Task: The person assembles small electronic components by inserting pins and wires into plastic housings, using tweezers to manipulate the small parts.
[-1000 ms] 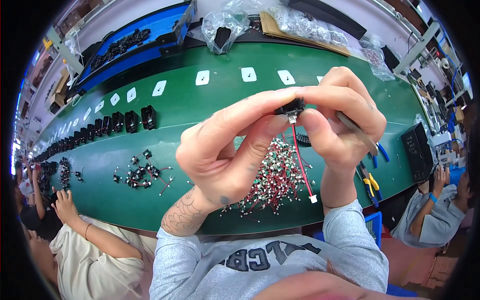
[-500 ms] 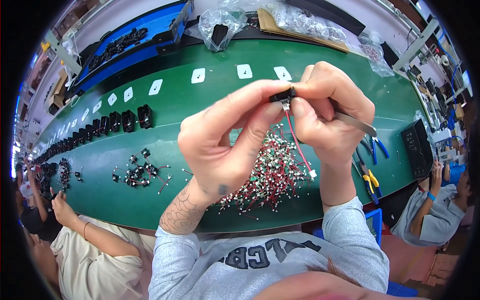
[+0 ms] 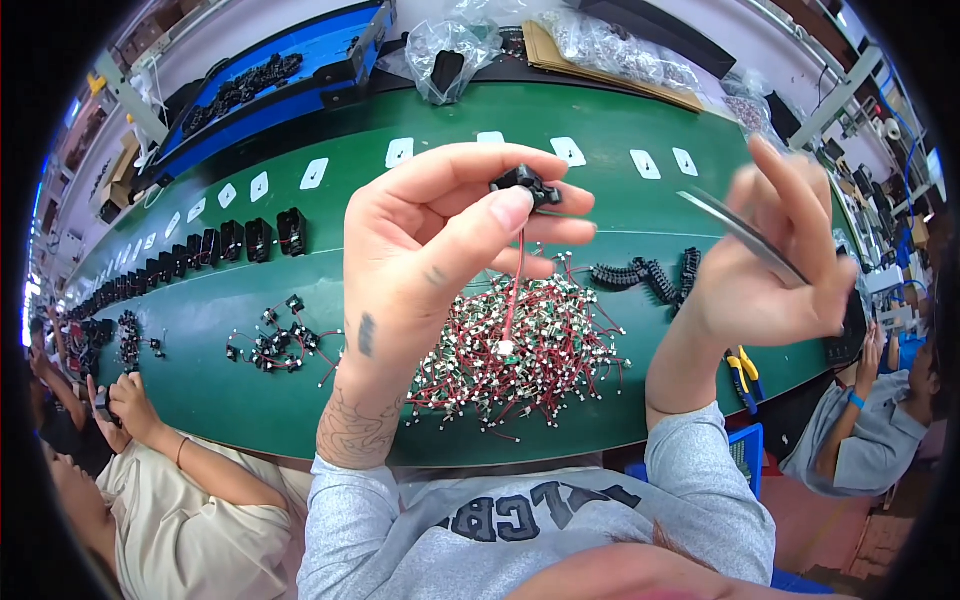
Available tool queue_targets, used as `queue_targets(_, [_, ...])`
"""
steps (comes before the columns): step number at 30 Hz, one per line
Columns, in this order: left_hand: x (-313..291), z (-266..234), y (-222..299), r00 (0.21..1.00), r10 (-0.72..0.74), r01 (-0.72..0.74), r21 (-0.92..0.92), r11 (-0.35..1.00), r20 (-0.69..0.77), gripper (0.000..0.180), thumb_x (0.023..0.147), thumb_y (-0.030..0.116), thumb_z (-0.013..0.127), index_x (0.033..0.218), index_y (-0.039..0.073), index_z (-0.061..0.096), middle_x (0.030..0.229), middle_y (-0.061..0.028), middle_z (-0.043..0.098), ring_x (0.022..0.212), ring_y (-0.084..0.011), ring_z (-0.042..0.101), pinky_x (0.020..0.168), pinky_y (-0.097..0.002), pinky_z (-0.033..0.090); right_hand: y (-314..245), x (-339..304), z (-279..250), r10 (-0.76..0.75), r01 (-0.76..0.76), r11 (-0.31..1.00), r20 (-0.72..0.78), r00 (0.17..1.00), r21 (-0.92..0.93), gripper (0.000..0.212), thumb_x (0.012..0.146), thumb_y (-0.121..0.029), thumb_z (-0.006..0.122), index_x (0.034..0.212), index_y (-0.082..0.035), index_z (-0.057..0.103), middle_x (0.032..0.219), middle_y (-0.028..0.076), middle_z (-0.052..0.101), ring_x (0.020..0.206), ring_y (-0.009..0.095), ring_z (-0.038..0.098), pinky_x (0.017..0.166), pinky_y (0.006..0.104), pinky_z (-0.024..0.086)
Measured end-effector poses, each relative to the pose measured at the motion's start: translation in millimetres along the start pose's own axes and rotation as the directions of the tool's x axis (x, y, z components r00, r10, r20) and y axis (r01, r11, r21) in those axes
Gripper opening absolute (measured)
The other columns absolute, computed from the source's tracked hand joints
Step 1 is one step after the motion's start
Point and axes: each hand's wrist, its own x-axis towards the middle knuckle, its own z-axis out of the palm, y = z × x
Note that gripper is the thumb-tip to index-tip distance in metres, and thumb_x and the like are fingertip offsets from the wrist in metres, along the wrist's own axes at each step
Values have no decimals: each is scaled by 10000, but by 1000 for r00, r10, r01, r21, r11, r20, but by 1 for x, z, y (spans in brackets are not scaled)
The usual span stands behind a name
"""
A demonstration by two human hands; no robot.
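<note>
- While you looked down over the green bench (image 3: 200, 400), your left hand (image 3: 405, 235) was pinching a small black part (image 3: 528, 185) between the thumb and the fingers, raised above the bench.
- From this part a red wire (image 3: 517, 275) hung down, and at its lower end was a white connector (image 3: 506, 348), which stood in front of the pile of red wires (image 3: 540, 375).
- Your right hand (image 3: 765, 270) was well apart from the left one and carried a thin metal tool (image 3: 745, 232) (the fingers were blurred, so how exactly they held it, I cannot tell).
- Near your right wrist, beside the pile, lay the ribbed black strips (image 3: 655, 280).
- Partly behind your right forearm were the pliers (image 3: 742, 378) with yellow and blue handles.
- On your left side lay a loose group of wired black parts (image 3: 275, 347), and farther away stood a row of black cases (image 3: 258, 240).
- Across the far side of the bench, white cards (image 3: 645, 164) were spread in a line.
</note>
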Motion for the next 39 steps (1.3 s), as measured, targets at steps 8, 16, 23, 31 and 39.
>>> queue_targets(8, [-7,-3,-3,999,48,-48,40,998,-10,298,845,47,525,1095,-83,622,864,-208,687,643,-195,681,519,-225,550,-19,-11,9,21,-45,998,387,922,51,542,931,-444,525,1006,74,668,829,153,654,677,248,653,626,309,522])
queue_targets(16, [-10,3,-7,951,298,-271,236,933,-85,309,778,-75,503,1050,-79,651,831,-160,682,601,-142,636,528,-199,529,-18,-16,24,-90,30,991,477,874,133,358,758,-301,740,919,19,722,894,162,690,783,252,662,696,311,530])
queue_targets(23, [-10,0,-7,920,390,-355,327,876,-47,321,755,-110,500,1030,-71,662,842,-141,683,608,-135,631,541,-186,518,-21,-17,24,-59,41,998,498,865,47,331,713,-281,756,890,-2,742,912,152,697,817,235,643,710,299,509])
queue_targets(31, [-10,0,-7,905,425,-384,378,842,-30,329,753,-118,482,1028,-76,657,875,-142,678,614,-151,639,563,-194,530,-21,-16,25,-79,56,997,502,861,61,325,722,-280,753,898,-7,743,923,148,699,816,230,638,719,306,502])
queue_targets(39, [-11,-3,-6,872,489,-441,488,754,33,342,751,-128,476,1042,-77,649,891,-152,679,644,-173,658,590,-214,550,-18,-17,24,-101,71,994,493,864,80,336,744,-314,749,905,-19,742,916,139,697,813,225,639,719,309,509])
